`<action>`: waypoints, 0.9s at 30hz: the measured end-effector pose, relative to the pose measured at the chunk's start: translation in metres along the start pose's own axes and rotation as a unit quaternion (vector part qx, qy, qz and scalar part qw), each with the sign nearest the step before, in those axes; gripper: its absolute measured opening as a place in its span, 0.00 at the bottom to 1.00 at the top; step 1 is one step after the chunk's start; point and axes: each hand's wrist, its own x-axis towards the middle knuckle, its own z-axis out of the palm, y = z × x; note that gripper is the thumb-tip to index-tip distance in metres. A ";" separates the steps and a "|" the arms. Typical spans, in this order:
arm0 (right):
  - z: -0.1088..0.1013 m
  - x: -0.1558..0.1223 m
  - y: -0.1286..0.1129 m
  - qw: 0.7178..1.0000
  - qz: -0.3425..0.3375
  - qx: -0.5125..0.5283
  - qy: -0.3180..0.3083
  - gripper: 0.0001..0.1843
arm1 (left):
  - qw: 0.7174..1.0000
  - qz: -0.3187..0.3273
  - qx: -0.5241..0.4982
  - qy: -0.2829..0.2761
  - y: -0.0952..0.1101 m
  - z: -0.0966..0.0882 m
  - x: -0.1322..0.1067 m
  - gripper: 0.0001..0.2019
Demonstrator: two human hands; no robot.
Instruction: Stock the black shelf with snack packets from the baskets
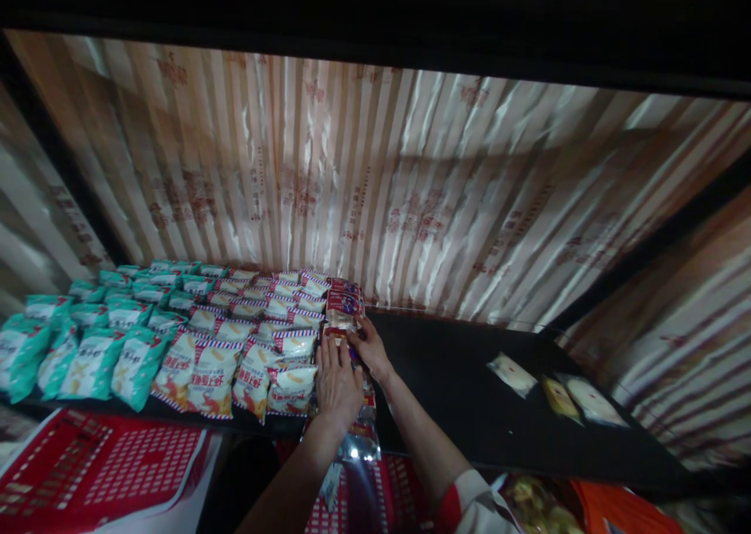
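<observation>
My left hand (337, 381) lies flat, fingers stretched, on a row of red snack packets (345, 303) standing on a black shelf (446, 378). My right hand (369, 348) reaches in beside it and grips a packet in that row near its middle. To the left of the red row stand several red-and-white striped snack bags (258, 346), and further left several teal snack bags (94, 338). A silvery packet end (361, 440) hangs over the shelf's front edge below my left hand.
Striped foil packaging (381, 198) fills the shelf's back. Three flat pale packets (557, 393) lie at the right of the black shelf. A red perforated basket (99, 464) sits below left, and an orange item (616, 510) at lower right.
</observation>
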 end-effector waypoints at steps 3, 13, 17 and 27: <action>-0.001 0.003 0.003 1.000 0.004 0.000 0.000 0.27 | 1.000 0.010 -0.006 0.015 0.001 0.001 0.008 0.24; 0.006 0.007 0.007 0.998 0.007 0.062 0.024 0.21 | 0.999 -0.020 0.012 -0.044 0.002 0.006 0.027 0.24; 0.008 0.008 0.003 0.997 -0.006 0.060 0.043 0.20 | 0.999 -0.031 0.013 -0.042 0.000 0.008 0.027 0.24; 0.008 0.009 0.004 0.993 0.040 0.096 0.051 0.21 | 0.998 -0.041 0.008 -0.037 0.003 0.008 0.028 0.23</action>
